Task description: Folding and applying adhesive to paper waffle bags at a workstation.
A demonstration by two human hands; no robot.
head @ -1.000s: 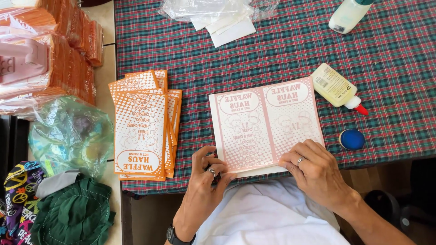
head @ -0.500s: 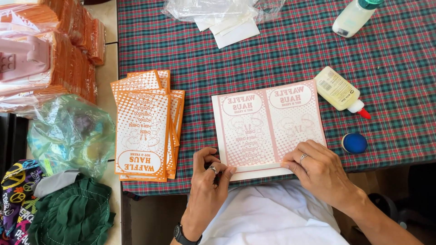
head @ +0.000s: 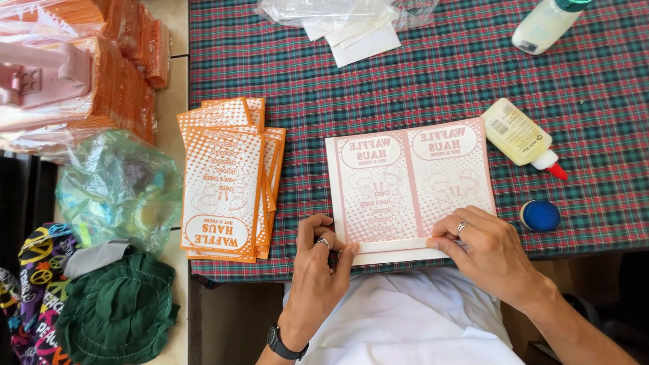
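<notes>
A flat pink-and-white printed paper sheet [head: 405, 182] lies on the plaid tablecloth [head: 419, 81] in front of me. Its near edge is turned up into a narrow white flap. My left hand [head: 321, 260] presses the flap's left end with fingers and thumb. My right hand [head: 490, 247], with a ring on it, pinches the flap's right end. A stack of folded orange-and-white paper bags [head: 226, 179] lies to the left of the sheet.
A yellowish glue bottle with a red tip [head: 519, 138] and a blue cap [head: 540, 215] lie right of the sheet. A second bottle [head: 544, 23] and a plastic bag of white paper [head: 351, 20] sit farther back. Wrapped orange bundles [head: 81, 74], a green bag [head: 111, 189] are left.
Both hands have shifted slightly along the sheet's near edge, and the narrow flap now stands folded up between them. The view has drifted a little.
</notes>
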